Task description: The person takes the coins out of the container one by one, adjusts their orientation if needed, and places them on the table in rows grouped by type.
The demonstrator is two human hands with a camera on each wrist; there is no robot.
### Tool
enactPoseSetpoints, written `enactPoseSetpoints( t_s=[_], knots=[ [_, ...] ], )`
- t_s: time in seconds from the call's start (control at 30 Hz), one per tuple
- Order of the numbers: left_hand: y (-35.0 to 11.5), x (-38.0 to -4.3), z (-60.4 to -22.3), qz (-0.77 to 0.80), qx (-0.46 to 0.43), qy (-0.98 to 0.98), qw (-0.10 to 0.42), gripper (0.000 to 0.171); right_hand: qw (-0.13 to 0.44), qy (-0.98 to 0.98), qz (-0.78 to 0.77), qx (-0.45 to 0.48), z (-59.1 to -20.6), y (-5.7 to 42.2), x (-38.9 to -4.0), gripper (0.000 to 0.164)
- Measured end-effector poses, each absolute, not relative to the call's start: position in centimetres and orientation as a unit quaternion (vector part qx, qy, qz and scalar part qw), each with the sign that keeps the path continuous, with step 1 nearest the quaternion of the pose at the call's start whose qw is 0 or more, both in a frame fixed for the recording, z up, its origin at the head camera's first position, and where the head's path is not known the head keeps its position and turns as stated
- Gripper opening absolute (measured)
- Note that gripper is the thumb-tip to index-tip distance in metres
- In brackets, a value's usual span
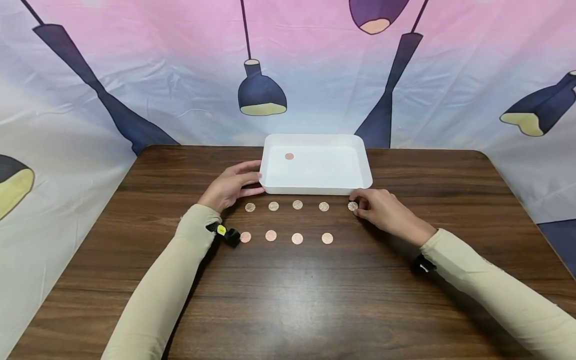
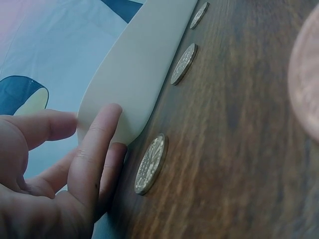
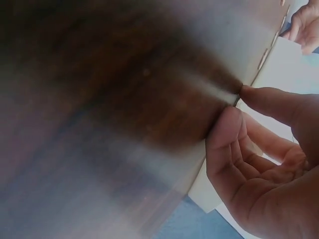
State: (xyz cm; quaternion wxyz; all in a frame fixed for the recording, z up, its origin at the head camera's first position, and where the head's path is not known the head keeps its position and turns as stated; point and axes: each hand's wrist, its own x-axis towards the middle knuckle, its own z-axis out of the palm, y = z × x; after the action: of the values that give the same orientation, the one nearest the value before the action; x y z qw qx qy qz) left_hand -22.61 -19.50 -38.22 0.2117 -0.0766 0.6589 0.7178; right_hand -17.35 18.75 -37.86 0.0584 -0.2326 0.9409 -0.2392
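A white tray (image 1: 316, 167) sits at the back of the table with one copper coin (image 1: 289, 156) lying in it. My left hand (image 1: 228, 185) rests its extended fingers against the tray's left side; in the left wrist view the fingertips touch the tray wall (image 2: 137, 59). In front of the tray runs a row of several silver-coloured coins (image 1: 297, 205). At the right end of that row, my right hand (image 1: 382, 210) pinches a silver-coloured coin (image 1: 353, 206) between thumb and finger, down at the tabletop. The right wrist view mostly hides this coin behind the fingertips.
Nearer me, a second row holds several copper coins (image 1: 297, 238), the leftmost copper coin (image 1: 245, 237) right by the left wrist's black camera (image 1: 231, 237). The brown wooden table (image 1: 288, 310) ends at a lamp-patterned cloth (image 1: 193, 85) behind the tray.
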Motion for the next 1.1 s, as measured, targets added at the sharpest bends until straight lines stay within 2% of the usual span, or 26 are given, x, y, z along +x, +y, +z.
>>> enactPoseSetpoints(
  t_s=[0.27,0.5,0.67,0.83,1.1],
  knots=[
    [-19.5,-22.5,-37.9,0.72,-0.081,0.656,0.213,0.06,0.068,0.942,-0.242,-0.222,-37.8,18.5,-17.6,0.005],
    [-19.5,-22.4,-38.1,0.717,-0.085,0.658,0.215,0.06,0.076,0.942,-0.239,-0.225,-37.2,18.2,-17.5,0.008],
    [-19.6,-22.4,-38.0,0.714,-0.082,0.662,0.212,0.061,0.049,0.937,-0.25,-0.238,-35.2,17.2,-17.9,0.006],
    [-19.8,-22.4,-38.0,0.714,-0.084,0.662,0.212,0.061,0.035,0.927,-0.27,-0.257,-33.7,15.1,-19.9,0.008],
    [-19.6,-22.4,-38.3,0.716,-0.079,0.66,0.214,0.06,0.089,0.911,-0.277,-0.293,-34.6,11.3,-23.6,0.026]
  ],
)
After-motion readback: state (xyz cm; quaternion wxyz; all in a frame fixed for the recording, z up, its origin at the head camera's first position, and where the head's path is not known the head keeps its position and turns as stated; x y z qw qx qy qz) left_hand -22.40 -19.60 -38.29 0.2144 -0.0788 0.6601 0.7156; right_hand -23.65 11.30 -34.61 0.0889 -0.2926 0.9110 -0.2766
